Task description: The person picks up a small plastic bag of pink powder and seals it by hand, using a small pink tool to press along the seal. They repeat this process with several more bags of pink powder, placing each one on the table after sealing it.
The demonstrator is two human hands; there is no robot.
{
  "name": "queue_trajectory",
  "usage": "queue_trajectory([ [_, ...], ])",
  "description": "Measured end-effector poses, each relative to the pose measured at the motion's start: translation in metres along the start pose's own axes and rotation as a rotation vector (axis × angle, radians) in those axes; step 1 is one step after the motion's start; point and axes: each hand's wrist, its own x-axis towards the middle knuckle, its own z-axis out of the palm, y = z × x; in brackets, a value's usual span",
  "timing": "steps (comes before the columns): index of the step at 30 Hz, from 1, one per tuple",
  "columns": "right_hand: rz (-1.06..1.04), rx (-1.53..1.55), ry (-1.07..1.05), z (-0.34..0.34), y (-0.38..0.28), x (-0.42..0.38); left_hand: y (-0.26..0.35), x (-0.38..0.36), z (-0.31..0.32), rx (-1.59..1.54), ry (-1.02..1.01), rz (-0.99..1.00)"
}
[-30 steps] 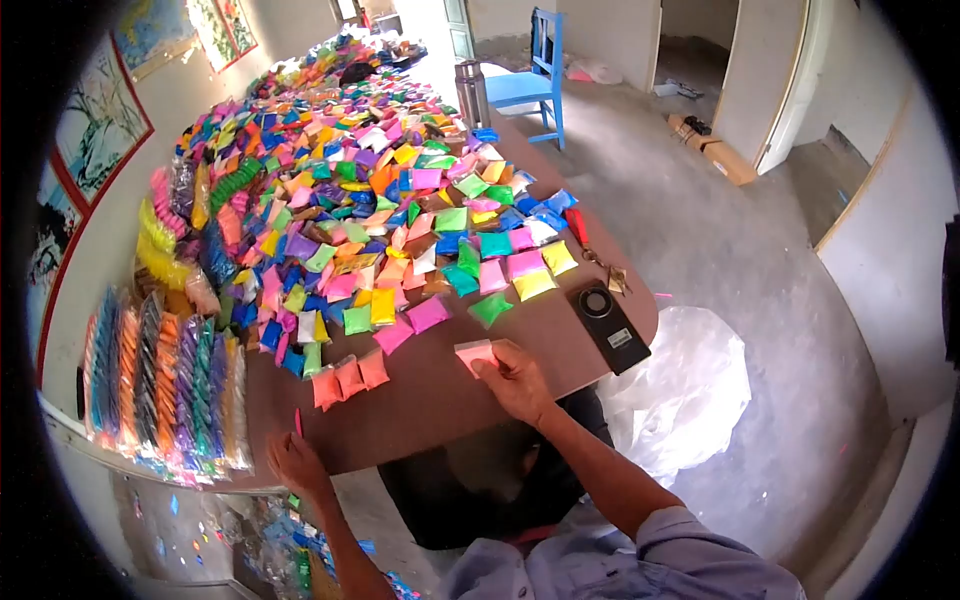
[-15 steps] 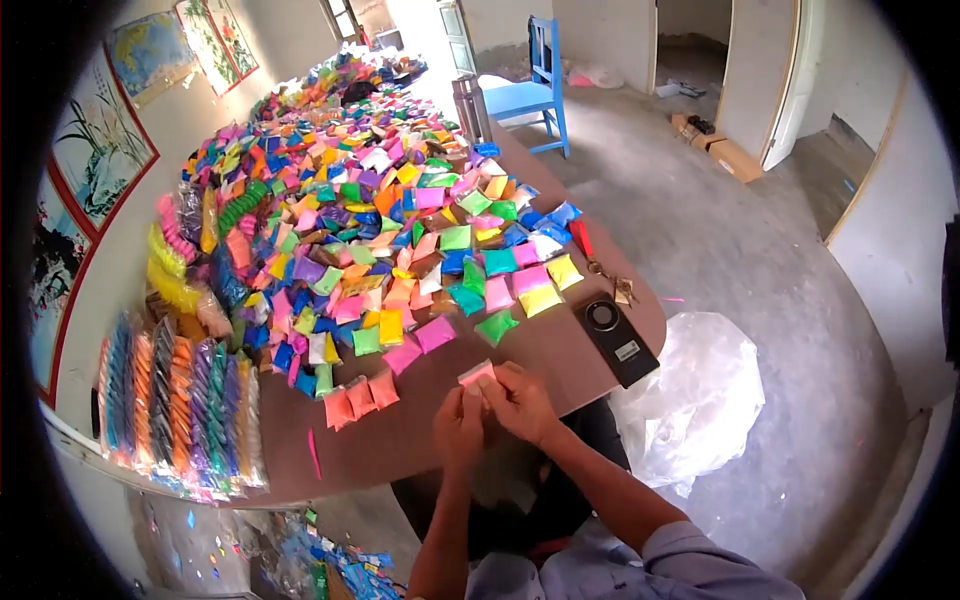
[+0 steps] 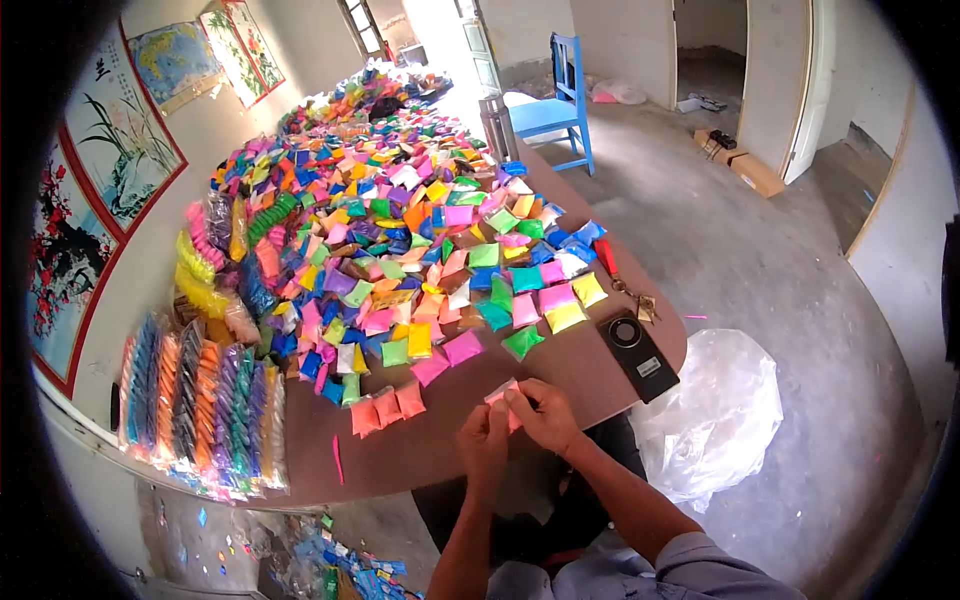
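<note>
Right at the near edge of the brown table [image 3: 400, 460], both hands meet around a small coral packet [image 3: 510, 394]. The right hand [image 3: 547, 416] pinches it between a closed thumb and bent fingers; the left hand [image 3: 484, 441] is at its other side, fingers curled nearly closed, though whether they grip it or only touch it cannot be told. The packet is tilted, raised just over the tabletop. Left of the hands lie three coral packets [image 3: 387, 407] in a touching row, and nearer the table's edge, a thin pink strip [image 3: 338, 460]. Beyond spreads a large heap of colourful packets [image 3: 390, 240], with twisted bundles in clear wrapping [image 3: 205, 410] standing along its left side. To the right rest a black device with a round dial [image 3: 637, 355], some keys [image 3: 641, 301] and a red object [image 3: 606, 258]. A steel flask [image 3: 497, 129] stands farther back, near a blue chair [image 3: 548, 117].
</note>
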Motion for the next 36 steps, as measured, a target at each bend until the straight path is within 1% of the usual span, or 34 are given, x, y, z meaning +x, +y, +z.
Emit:
queue_trajectory([
  [1, 0.011, 0.07, 0.022, 0.0, 0.001, -0.001, 0.003, -0.001, 0.0, -0.032, -0.03, -0.035],
  [2, 0.009, 0.071, 0.022, -0.001, 0.004, -0.001, 0.001, 0.0, 0.001, -0.032, -0.029, -0.033],
  [4, -0.016, -0.01, -0.057, -0.005, 0.007, -0.001, -0.01, 0.002, 0.003, -0.13, -0.001, 0.007],
  [5, -0.016, -0.011, -0.057, -0.005, 0.008, -0.001, -0.014, 0.004, 0.003, -0.131, -0.002, 0.006],
  [7, -0.059, 0.024, -0.05, -0.007, 0.003, -0.001, -0.018, 0.007, 0.001, -0.03, 0.016, -0.011],
  [11, -0.088, -0.047, -0.081, -0.008, -0.007, 0.001, -0.015, 0.006, 0.002, -0.079, 0.032, 0.022],
  [13, -0.03, -0.077, -0.071, -0.005, -0.008, 0.0, -0.013, 0.006, 0.002, -0.13, 0.041, -0.009],
  [17, 0.012, -0.071, -0.066, -0.004, -0.006, 0.0, -0.015, 0.006, 0.0, -0.106, 0.032, 0.009],
  [20, 0.035, -0.001, -0.062, -0.004, -0.002, 0.0, -0.02, 0.006, 0.0, -0.107, 0.039, -0.014],
  [22, 0.024, 0.07, -0.061, -0.006, 0.004, -0.002, -0.012, 0.004, -0.003, -0.037, -0.027, -0.006],
  [23, 0.024, 0.067, -0.065, -0.007, 0.007, -0.003, -0.011, 0.004, -0.002, -0.041, -0.024, -0.007],
  [25, 0.036, 0.136, -0.005, -0.007, 0.01, -0.004, -0.009, 0.004, 0.0, 0.031, -0.036, -0.05],
  [26, 0.038, 0.133, -0.01, -0.007, 0.011, -0.005, -0.011, 0.004, 0.001, 0.027, -0.032, -0.053],
  [28, -0.02, 0.129, 0.004, -0.007, 0.004, -0.004, -0.013, 0.004, 0.003, 0.095, -0.042, 0.025],
  [29, -0.01, 0.126, -0.006, -0.006, 0.004, -0.003, -0.013, 0.004, 0.003, 0.092, -0.036, 0.012],
  [31, 0.006, 0.138, 0.005, -0.004, 0.009, -0.005, -0.007, 0.003, 0.002, 0.076, -0.044, 0.076],
  [32, 0.027, 0.135, -0.016, -0.004, 0.013, -0.006, -0.011, 0.003, 0.001, 0.074, -0.031, 0.049],
  [34, 0.07, 0.102, -0.018, -0.003, 0.019, -0.008, -0.025, 0.006, -0.004, 0.098, -0.056, 0.068],
  [35, 0.087, 0.104, -0.042, -0.001, 0.01, -0.006, -0.025, 0.005, -0.005, 0.098, -0.039, 0.044],
  [36, 0.084, 0.089, -0.049, -0.001, 0.001, -0.005, -0.023, 0.005, -0.004, 0.082, -0.017, 0.065],
])
